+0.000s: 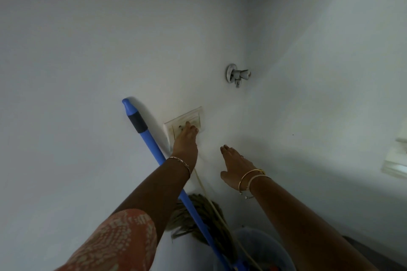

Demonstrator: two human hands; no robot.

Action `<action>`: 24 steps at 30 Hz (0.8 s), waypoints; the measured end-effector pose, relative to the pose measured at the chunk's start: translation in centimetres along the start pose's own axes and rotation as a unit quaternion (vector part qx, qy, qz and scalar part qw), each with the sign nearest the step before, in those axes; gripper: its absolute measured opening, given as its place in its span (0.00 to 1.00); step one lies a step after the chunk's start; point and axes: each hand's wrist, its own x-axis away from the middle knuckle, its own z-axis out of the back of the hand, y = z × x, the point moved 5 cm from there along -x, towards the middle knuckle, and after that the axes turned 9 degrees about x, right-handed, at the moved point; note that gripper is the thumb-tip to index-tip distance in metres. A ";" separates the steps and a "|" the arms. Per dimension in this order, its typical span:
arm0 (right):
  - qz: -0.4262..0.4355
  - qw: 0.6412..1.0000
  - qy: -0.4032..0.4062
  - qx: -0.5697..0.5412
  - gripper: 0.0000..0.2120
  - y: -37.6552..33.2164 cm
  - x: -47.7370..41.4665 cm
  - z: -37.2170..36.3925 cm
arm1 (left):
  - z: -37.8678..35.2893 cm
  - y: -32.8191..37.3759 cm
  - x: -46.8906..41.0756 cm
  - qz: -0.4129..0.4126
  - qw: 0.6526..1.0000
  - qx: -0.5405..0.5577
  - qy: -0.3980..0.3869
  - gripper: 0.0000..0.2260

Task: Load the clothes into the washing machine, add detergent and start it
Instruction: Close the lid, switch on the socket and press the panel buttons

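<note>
A pale wall socket plate (pixel 195 116) sits low on the white wall. My left hand (pixel 186 141) reaches up to it, fingers curled against the socket face and covering whatever sits in it. A pale power cord (pixel 200 181) comes out from under that wrist and hangs down the wall. My right hand (pixel 234 165) is held flat and empty beside it, fingers stretched towards the wall, a little lower and to the right. No washing machine, clothes or detergent appear in this view.
A mop with a blue handle (pixel 152 141) leans against the wall just left of the socket, its stringy head (pixel 198 211) over a blue bucket (pixel 266 246). A metal water valve (pixel 237 75) juts from the wall above, near the corner. A pale fixture (pixel 396 160) hangs on the right wall.
</note>
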 end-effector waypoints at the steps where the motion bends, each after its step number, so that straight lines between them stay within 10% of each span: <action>1: 0.001 1.000 0.003 -0.004 0.34 -0.1 0.0 0.1 | 0.3 0.0 0.4 -0.011 1.000 0.019 0.022 0.25; 24: -0.069 0.996 -0.004 -0.054 0.35 1.6 18.2 -1.1 | 9.9 8.1 18.0 -0.044 0.858 0.511 0.028 0.31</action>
